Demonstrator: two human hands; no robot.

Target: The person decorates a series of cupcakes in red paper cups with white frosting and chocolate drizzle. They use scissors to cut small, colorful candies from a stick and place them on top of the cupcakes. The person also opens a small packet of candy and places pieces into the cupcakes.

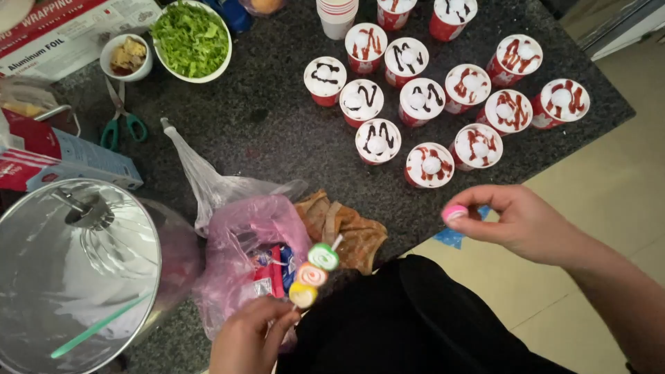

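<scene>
My left hand (249, 339) at the bottom holds a thin stick with three round swirl candies (313, 275): green on top, orange in the middle, yellow lowest. My right hand (516, 221) is raised at the right, off the counter's edge, pinching a small pink swirl candy (454, 212) between thumb and fingers. Beyond it, on the dark speckled counter (263, 125), stand several red cups (429, 165) topped with white cream, a white ball and red or dark sauce drizzle. A pink plastic bag (253, 239) with wrapped sweets lies beside my left hand.
A large steel mixing bowl (69, 277) with a whisk and a green spatula sits at the left. Behind are a bowl of chopped greens (190, 38), a small white bowl (127, 57), green-handled scissors (119, 118), foil boxes (66, 31), a brown cloth (346, 232) and stacked paper cups (337, 15).
</scene>
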